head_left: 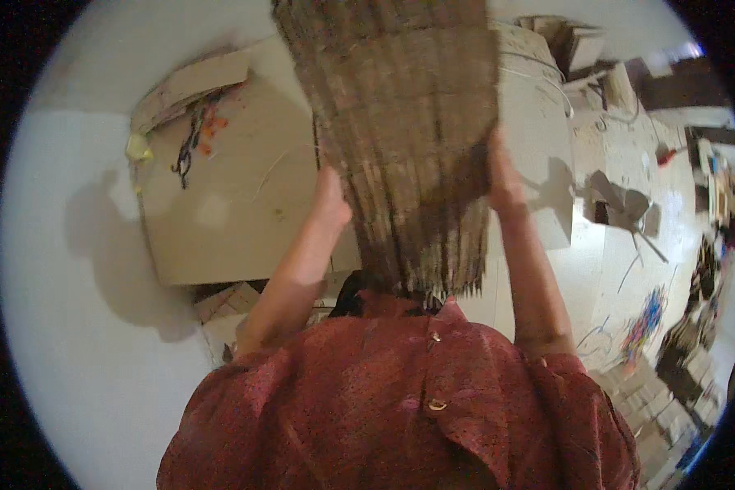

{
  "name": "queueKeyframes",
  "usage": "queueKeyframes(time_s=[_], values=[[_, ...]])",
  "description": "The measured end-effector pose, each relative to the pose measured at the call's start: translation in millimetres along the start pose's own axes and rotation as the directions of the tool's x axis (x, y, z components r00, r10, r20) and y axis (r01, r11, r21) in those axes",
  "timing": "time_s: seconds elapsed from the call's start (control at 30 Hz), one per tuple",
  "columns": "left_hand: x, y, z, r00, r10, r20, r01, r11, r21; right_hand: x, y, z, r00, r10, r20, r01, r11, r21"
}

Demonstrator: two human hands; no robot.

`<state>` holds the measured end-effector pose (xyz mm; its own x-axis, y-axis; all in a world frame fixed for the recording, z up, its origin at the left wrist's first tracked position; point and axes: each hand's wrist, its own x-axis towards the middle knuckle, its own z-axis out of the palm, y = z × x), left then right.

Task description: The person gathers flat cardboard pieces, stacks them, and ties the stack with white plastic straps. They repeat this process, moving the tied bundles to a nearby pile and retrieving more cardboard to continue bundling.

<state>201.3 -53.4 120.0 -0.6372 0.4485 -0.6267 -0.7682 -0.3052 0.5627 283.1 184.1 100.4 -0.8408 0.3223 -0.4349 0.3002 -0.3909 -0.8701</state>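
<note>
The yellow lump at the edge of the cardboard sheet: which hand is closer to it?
Left. The left hand grips the left edge of the woven mat, to the right of the yellow lump. The right hand holds the mat's far edge, farther away.

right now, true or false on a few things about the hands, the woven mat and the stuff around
1. Both hands grip the woven slat mat. True: left hand on its left edge, right hand on its right.
2. The mat lies flat on the floor. False: it is held up in front of the person.
3. The person wears a blue shirt. False: the shirt is dark red.
4. A cardboard sheet lies below, with coloured threads on it. True.
</note>
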Motion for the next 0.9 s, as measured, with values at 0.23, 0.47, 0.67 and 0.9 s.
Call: queueKeyframes(time_s=[0.23, 0.47, 0.67, 0.9], values=[[82, -38, -102, 0.977, -0.127, -0.171, 0.177, 0.932, 0.317, 52, 108, 27, 0.984, 0.094, -0.153, -0.146, 0.916, -0.375], [90, -39, -113, 0.947, -0.036, -0.319, 0.217, 0.805, 0.552, 53, 139, 35, 0.956, -0.216, -0.200, 0.016, 0.717, -0.697], [86, -57, -84, 0.971, 0.041, -0.237, 0.127, 0.750, 0.649, 47, 134, -9, 0.978, -0.085, -0.191, -0.003, 0.908, -0.420], [75, -69, -47, 0.974, 0.012, -0.226, 0.144, 0.739, 0.658, 24, 113, -27, 0.973, -0.122, -0.194, 0.036, 0.918, -0.395]])
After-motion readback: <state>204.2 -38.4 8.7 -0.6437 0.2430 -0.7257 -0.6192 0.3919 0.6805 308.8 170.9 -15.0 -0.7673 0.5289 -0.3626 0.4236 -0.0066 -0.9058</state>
